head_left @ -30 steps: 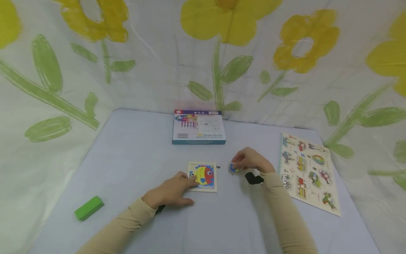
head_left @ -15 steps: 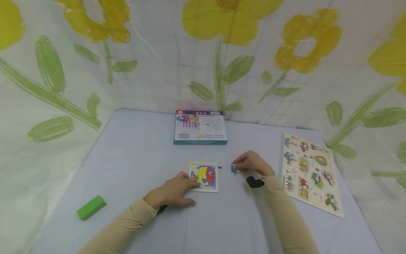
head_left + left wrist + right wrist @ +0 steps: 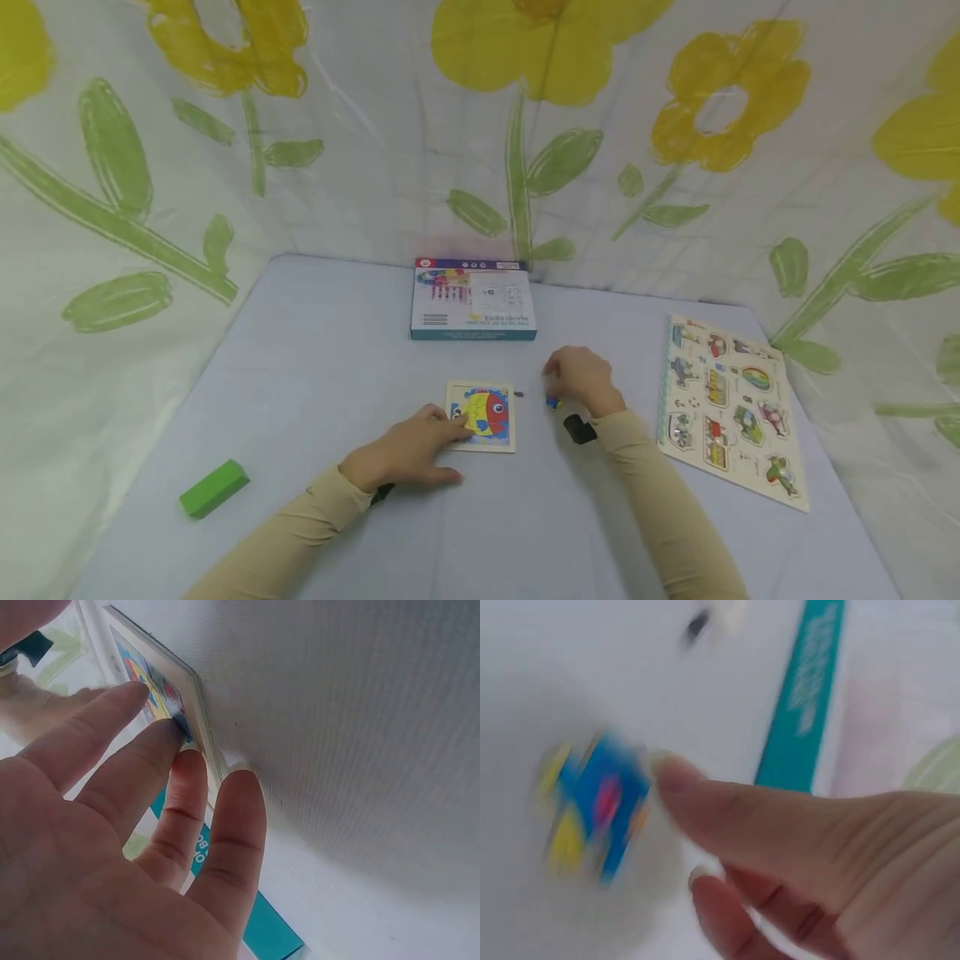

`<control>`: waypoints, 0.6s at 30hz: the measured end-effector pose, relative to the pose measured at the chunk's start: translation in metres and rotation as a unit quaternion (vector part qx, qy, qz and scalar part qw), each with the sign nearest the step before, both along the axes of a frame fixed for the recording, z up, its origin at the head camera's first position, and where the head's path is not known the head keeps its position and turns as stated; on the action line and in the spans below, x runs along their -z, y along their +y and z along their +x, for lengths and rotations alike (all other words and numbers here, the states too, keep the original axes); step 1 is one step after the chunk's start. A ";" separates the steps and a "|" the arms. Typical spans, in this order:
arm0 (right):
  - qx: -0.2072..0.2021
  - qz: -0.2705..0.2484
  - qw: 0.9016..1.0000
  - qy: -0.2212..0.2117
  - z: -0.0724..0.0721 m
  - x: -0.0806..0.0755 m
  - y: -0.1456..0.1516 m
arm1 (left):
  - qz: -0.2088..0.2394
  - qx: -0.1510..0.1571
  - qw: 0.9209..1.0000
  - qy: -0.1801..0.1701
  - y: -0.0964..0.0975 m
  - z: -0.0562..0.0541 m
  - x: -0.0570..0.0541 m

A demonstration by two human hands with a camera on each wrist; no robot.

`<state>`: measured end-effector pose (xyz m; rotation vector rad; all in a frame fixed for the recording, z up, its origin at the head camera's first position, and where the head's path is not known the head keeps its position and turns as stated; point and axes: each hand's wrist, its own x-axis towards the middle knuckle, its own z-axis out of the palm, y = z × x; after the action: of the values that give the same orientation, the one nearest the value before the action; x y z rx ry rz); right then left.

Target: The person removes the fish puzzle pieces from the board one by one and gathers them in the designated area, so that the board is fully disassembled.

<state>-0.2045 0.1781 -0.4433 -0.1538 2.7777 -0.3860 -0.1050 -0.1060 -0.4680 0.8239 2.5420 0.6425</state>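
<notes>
In the head view a small wooden tray puzzle [image 3: 505,417] with a yellow and red fish picture lies before me. My left hand [image 3: 411,448] rests on its left side, fingers stretched out over the picture. The left wrist view shows fingertips [image 3: 178,729] at the frame and picture. My right hand [image 3: 581,379], right of the tray, is bent down with its fingers curled together over a small puzzle piece [image 3: 555,403]. Up close this piece [image 3: 604,806] is blue with yellow and pink spots, blurred. The right thumb [image 3: 697,787] meets its edge; the index fingertip is hidden.
A white and teal box [image 3: 474,300] lies behind the tray. On the right lies a large puzzle board [image 3: 731,408] of vehicle pictures, and a green block [image 3: 214,489] sits on the left. A small dark bit [image 3: 519,393] lies beside the tray.
My right hand has turned at the wrist, knuckles rising and fingers pointing more downward, with the puzzle piece still beneath the fingertips. My left hand has stayed on the tray.
</notes>
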 end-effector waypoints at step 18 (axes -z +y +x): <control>-0.050 -0.110 0.993 -0.004 0.017 0.015 -0.084 | 0.020 0.026 0.999 0.031 -0.003 -0.003 0.004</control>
<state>-0.1871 0.0937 -0.4584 -0.3417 2.6993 -0.6639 -0.1082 -0.1094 -0.4717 0.9332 2.5611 0.6624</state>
